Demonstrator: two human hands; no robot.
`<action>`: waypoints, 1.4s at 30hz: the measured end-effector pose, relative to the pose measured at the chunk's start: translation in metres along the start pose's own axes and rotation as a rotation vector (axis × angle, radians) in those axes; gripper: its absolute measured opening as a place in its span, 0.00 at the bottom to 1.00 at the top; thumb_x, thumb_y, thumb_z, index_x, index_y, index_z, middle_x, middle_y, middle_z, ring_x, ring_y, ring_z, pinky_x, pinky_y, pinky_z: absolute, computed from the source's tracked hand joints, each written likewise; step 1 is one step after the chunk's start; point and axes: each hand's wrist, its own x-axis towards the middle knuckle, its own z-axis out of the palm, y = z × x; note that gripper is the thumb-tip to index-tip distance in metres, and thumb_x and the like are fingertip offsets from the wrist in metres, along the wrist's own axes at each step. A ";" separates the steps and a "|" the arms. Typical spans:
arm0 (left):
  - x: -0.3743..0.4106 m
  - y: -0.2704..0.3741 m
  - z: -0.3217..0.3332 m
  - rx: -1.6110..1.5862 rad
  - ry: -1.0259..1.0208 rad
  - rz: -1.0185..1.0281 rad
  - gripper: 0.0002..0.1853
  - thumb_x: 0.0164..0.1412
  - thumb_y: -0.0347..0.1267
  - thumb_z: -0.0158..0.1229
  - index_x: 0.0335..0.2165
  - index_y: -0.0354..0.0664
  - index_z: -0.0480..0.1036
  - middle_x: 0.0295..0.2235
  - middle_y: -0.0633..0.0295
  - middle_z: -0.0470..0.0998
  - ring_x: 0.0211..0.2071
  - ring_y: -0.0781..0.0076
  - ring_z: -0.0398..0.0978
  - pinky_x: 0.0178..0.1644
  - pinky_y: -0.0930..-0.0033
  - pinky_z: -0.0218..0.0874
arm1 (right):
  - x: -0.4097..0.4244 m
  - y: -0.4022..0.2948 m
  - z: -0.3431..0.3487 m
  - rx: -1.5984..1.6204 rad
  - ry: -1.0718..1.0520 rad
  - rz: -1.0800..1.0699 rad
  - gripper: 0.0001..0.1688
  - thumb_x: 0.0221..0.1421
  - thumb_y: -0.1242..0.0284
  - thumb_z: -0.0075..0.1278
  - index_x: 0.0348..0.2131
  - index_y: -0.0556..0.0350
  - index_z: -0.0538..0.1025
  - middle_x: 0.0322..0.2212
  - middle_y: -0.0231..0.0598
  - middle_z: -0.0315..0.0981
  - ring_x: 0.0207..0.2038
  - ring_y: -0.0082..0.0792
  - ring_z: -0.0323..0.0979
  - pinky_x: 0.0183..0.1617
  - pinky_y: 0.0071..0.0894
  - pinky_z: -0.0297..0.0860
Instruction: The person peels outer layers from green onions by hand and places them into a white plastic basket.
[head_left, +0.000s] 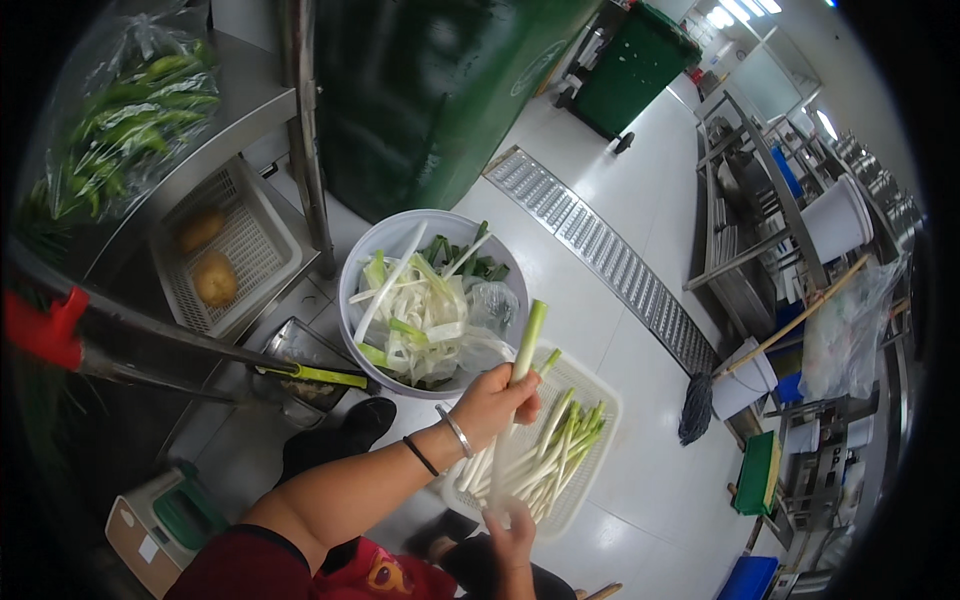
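Note:
My left hand (496, 405), with a metal bangle and a black band at the wrist, grips a leek or large green onion stalk (531, 337). Its green cut end points up, while the white lower part blurs with motion. At that lower end is my right hand (514, 529), also blurred; whether its fingers close on the stalk is unclear. Beneath both hands, a white plastic basket (611, 420) holds several similar stalks (566, 442). Beyond my left hand stands a round white bucket (351, 281) of peeled onion layers, green trimmings (420, 307) and clear plastic.
A large green bin (420, 97) stands behind the bucket. Left are a steel shelf with bagged green peppers (142, 127), a basket with potatoes (215, 277), and a dustpan (300, 352). A metal drain grate (600, 247) crosses the floor. A mop (696, 409) leans at right.

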 end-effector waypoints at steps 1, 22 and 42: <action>-0.003 0.001 -0.002 0.020 -0.068 0.034 0.10 0.63 0.31 0.48 0.39 0.35 0.68 0.25 0.67 0.71 0.25 0.83 0.68 0.31 0.81 0.62 | 0.007 -0.004 -0.008 0.014 -0.040 0.003 0.16 0.42 0.80 0.58 0.35 0.61 0.74 0.32 0.39 0.74 0.35 0.30 0.72 0.43 0.28 0.67; -0.018 -0.044 0.031 0.943 -0.193 0.476 0.12 0.55 0.28 0.54 0.38 0.34 0.69 0.29 0.54 0.70 0.30 0.60 0.69 0.35 0.66 0.61 | 0.140 -0.081 -0.040 0.570 0.444 0.138 0.13 0.46 0.84 0.57 0.34 0.62 0.71 0.24 0.26 0.67 0.26 0.14 0.63 0.32 0.15 0.62; -0.010 -0.050 0.033 0.994 -0.047 0.546 0.13 0.50 0.25 0.61 0.37 0.35 0.71 0.26 0.57 0.72 0.26 0.66 0.70 0.31 0.71 0.61 | 0.136 -0.069 -0.051 0.616 0.395 -0.057 0.05 0.55 0.81 0.49 0.35 0.63 0.72 0.26 0.30 0.68 0.27 0.17 0.63 0.31 0.16 0.61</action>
